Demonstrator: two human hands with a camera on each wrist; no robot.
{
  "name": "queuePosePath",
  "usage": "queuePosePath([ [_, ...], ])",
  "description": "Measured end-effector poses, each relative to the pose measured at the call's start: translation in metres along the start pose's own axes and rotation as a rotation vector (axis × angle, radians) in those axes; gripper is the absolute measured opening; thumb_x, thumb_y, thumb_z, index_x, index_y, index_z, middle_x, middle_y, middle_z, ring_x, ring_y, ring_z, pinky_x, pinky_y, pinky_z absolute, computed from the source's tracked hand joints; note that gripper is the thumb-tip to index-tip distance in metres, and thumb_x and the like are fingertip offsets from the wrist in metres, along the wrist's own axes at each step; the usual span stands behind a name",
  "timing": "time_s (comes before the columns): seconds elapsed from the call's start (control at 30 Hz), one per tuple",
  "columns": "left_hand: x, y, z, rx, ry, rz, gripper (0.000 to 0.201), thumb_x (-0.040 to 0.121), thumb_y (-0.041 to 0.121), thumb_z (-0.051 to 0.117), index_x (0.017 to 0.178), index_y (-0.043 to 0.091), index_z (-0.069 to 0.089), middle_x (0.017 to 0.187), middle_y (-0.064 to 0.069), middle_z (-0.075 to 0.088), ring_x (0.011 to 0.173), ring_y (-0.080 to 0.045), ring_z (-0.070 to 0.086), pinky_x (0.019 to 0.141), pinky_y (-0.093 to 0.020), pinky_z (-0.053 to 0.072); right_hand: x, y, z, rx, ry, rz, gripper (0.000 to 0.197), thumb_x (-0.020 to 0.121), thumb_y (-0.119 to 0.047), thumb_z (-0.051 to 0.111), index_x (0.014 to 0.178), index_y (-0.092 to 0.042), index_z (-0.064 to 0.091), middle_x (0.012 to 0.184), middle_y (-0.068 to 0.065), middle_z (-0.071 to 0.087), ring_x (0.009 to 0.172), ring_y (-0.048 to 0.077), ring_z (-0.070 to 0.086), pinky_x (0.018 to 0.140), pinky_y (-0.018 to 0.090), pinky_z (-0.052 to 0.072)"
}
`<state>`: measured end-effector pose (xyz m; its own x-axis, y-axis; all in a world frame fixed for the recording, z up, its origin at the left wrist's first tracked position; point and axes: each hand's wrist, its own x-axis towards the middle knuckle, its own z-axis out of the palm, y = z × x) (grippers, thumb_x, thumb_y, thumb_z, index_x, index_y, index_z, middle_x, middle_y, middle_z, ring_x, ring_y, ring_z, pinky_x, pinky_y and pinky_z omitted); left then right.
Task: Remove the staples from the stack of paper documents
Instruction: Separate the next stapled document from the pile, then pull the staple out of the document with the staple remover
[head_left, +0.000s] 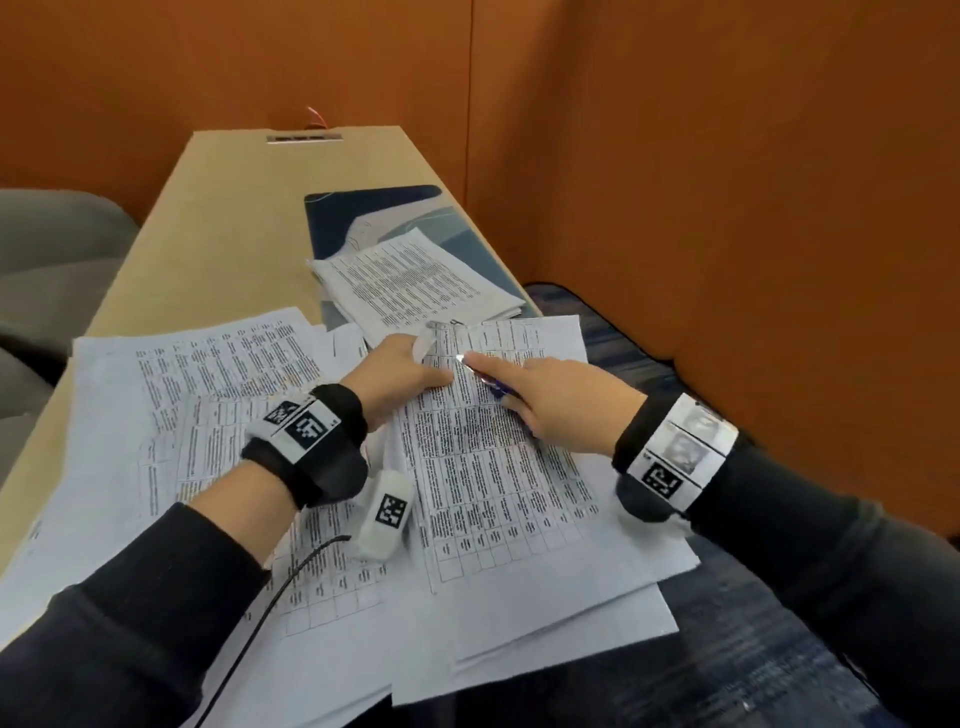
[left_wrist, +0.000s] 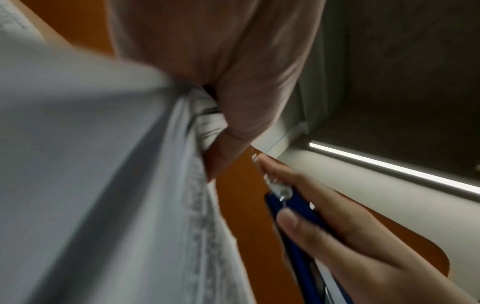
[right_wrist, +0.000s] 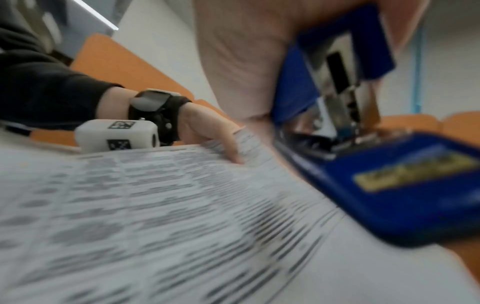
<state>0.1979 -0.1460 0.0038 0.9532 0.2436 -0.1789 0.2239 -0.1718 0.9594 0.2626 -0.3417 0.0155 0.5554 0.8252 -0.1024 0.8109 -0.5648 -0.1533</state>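
A printed document (head_left: 488, 467) lies on top of loose sheets on the desk. My left hand (head_left: 402, 371) grips its far left edge, the paper (left_wrist: 207, 119) curled up between thumb and fingers. My right hand (head_left: 556, 397) holds a blue stapler-type tool (head_left: 493, 387) with a metal tip (head_left: 461, 357), index finger stretched along it. The tip hovers over the page near the left thumb. In the right wrist view the blue tool (right_wrist: 389, 181) fills the right side above the blurred page (right_wrist: 155, 216). No staple can be made out.
More printed sheets (head_left: 197, 395) spread over the left of the wooden desk (head_left: 223, 218). A second paper stack (head_left: 415, 280) lies on a dark blue folder (head_left: 374, 213) further back. An orange partition (head_left: 727, 182) closes the right side. A grey chair (head_left: 47, 244) stands at left.
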Motion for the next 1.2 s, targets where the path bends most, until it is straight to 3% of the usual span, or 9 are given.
queuePosePath([
  [0.1,0.011,-0.001,0.006,0.167,0.01,-0.064,0.026,0.078,0.003,0.068,0.103,0.002,0.065,0.096,-0.018,0.071,0.087,-0.034,0.07,0.084,-0.048,0.056,-0.002,0.008,-0.003,-0.157,0.269,0.029,0.062,0.105,-0.028,0.032,0.154,-0.04,-0.004,0.105,0.011,0.052,0.069,0.027,0.054,0.058,0.036,0.046],
  [0.27,0.022,-0.026,0.002,0.234,0.054,-0.114,0.018,0.083,0.007,0.068,0.099,-0.001,0.064,0.095,-0.022,0.07,0.083,-0.035,0.069,0.082,-0.047,0.057,-0.01,0.066,-0.034,0.317,0.327,0.231,0.058,0.104,-0.025,0.042,0.155,-0.037,0.016,0.114,0.003,0.06,0.061,0.015,0.056,0.059,0.026,0.042],
  [0.47,0.036,-0.026,-0.033,-0.079,0.16,-0.127,0.036,0.085,0.01,0.068,0.119,0.005,0.06,0.107,-0.016,0.069,0.094,-0.032,0.068,0.085,-0.042,0.054,-0.03,0.165,0.016,0.298,-0.329,0.577,0.061,0.098,-0.016,0.054,0.153,-0.025,0.029,0.157,-0.001,0.034,0.139,0.022,0.037,0.105,0.024,0.029],
  [0.57,0.033,-0.024,-0.04,-0.04,0.028,-0.224,0.041,0.084,0.015,0.068,0.123,0.013,0.057,0.117,-0.011,0.067,0.104,-0.031,0.065,0.094,-0.048,0.051,-0.044,0.165,0.069,0.122,-0.69,0.684,0.043,0.093,-0.018,0.057,0.136,-0.022,0.054,0.138,0.003,0.054,0.122,0.025,0.052,0.091,0.028,0.039],
  [0.7,0.018,-0.024,-0.04,0.173,-0.151,-0.305,0.03,0.087,-0.004,0.06,0.116,0.003,0.058,0.108,-0.022,0.069,0.1,-0.041,0.066,0.08,-0.05,0.057,-0.052,0.194,0.122,0.147,-0.859,0.841,0.015,0.054,-0.029,0.072,0.059,-0.015,0.067,0.069,0.006,0.067,0.064,0.023,0.056,0.065,0.03,0.046],
  [0.8,0.015,-0.023,-0.038,0.141,-0.043,-0.219,0.027,0.088,-0.005,0.058,0.113,0.004,0.059,0.108,-0.019,0.068,0.096,-0.035,0.067,0.089,-0.051,0.053,-0.05,0.218,0.128,0.221,-0.92,0.9,0.019,0.052,-0.017,0.076,0.07,-0.011,0.072,0.087,0.013,0.067,0.081,0.029,0.059,0.081,0.04,0.053],
  [0.9,0.017,-0.018,-0.032,-0.016,0.151,-0.1,0.03,0.09,0.002,0.058,0.121,0.006,0.055,0.115,-0.016,0.066,0.099,-0.031,0.065,0.09,-0.048,0.052,-0.055,0.194,0.091,0.216,-0.903,0.938,0.016,0.076,-0.015,0.072,0.06,-0.01,0.073,0.08,0.01,0.068,0.077,0.028,0.061,0.076,0.033,0.051],
  [1.0,0.017,-0.017,-0.018,0.01,0.072,-0.099,0.045,0.088,-0.002,0.06,0.129,0.008,0.044,0.115,-0.016,0.063,0.099,-0.033,0.066,0.083,-0.047,0.055,-0.054,0.173,0.049,0.218,-0.92,0.938,0.036,0.092,-0.013,0.059,0.057,-0.01,0.065,0.06,0.005,0.063,0.056,0.018,0.056,0.053,0.021,0.044],
  [1.2,0.014,0.004,-0.005,0.047,0.342,0.119,0.031,0.094,0.003,0.05,0.124,0.009,0.052,0.122,-0.011,0.062,0.108,-0.028,0.061,0.096,-0.047,0.049,-0.047,0.161,-0.022,0.235,-0.504,0.823,0.019,0.081,-0.025,0.072,0.087,-0.008,0.065,0.077,0.008,0.064,0.064,0.022,0.057,0.061,0.026,0.044],
])
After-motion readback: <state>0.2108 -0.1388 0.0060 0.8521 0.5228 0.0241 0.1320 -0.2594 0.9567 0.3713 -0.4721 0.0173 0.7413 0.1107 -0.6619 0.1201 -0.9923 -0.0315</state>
